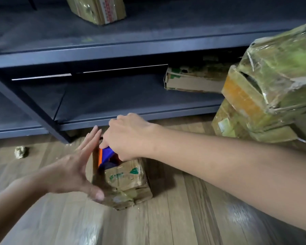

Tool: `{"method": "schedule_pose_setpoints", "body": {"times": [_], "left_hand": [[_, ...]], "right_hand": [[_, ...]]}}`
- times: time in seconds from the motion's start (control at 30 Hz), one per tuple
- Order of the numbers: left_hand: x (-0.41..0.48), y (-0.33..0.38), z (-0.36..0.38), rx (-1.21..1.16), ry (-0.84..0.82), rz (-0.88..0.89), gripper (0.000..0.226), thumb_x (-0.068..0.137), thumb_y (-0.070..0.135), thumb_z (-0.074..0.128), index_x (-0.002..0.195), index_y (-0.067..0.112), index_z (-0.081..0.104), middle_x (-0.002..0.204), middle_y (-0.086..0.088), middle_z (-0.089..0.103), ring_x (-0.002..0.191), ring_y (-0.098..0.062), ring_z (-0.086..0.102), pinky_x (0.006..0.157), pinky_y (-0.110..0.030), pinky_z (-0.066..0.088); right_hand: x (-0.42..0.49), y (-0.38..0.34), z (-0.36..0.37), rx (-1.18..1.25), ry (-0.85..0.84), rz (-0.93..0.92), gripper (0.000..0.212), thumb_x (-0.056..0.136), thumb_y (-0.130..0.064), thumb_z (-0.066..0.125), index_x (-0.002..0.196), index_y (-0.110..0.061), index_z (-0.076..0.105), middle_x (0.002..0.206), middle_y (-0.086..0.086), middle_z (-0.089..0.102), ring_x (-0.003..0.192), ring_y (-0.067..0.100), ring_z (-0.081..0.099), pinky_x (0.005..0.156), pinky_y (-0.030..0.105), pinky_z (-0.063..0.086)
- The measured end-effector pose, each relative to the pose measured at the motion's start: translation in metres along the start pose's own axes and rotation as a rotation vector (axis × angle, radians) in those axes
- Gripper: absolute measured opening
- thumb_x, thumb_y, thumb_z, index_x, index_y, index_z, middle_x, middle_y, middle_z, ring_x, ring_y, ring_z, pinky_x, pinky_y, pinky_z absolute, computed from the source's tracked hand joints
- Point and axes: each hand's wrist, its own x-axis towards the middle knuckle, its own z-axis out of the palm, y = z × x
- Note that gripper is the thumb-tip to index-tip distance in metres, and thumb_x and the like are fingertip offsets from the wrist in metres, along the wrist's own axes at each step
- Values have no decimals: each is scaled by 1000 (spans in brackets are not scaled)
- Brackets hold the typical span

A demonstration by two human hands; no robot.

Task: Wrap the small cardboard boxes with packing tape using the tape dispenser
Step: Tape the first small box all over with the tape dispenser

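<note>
Left fingers (90,138) splayed, right fingers (107,138) gripping dispenser (106,154)

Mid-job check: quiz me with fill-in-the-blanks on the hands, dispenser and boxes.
1. The right hand holds the tape dispenser on ___ of the small cardboard box.
2. The left hand rests straight fingers against its ___ side.
3. The stack of wrapped boxes stands to its ___.
Missing: top; left; right.
</note>
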Motion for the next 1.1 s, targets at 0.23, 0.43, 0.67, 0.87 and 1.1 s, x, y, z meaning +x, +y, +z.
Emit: {"method": "schedule_pose_setpoints", "body": {"times": [0.23,0.43,0.67,0.87,1.1], "left_hand": [[23,8,26,40,138,-22,153,51,104,58,160,32,-22,167,22,-24,146,-4,-41,128,-49,0],[23,17,30,242,133,-145,128,66,107,12,154,27,-34,163,14,-36,146,-7,-41,129,-48,-3],[29,15,28,306,78,-140,123,70,105,10,162,29,-19,164,13,-36,148,-13,-40,128,-54,1],[28,14,27,304,44,-146,126,71,105,15,163,24,-15,163,16,-36,148,-11,-40,129,-54,3],[20,8,27,326,30,-158,124,73,104,15,162,23,-16,158,18,-43,145,-9,-43,129,-52,0]], "right_hand": [[-7,10,2,2,-33,2,34,96,-33,55,129,-44,58,97,-1,46,106,24,58,71,36,37],[-9,25,1,42,-111,-23,45,95,-29,57,137,-46,51,99,-4,45,89,21,48,67,35,39],[-16,42,-6,116,-206,-43,58,94,-23,60,143,-50,46,92,-13,37,85,16,38,65,33,39],[-22,59,-7,164,-255,11,66,90,-23,60,144,-57,39,94,-16,46,77,12,46,57,28,38],[-54,94,-1,184,-242,134,64,84,-53,69,140,-63,39,82,-17,41,71,0,41,57,24,31]]}}
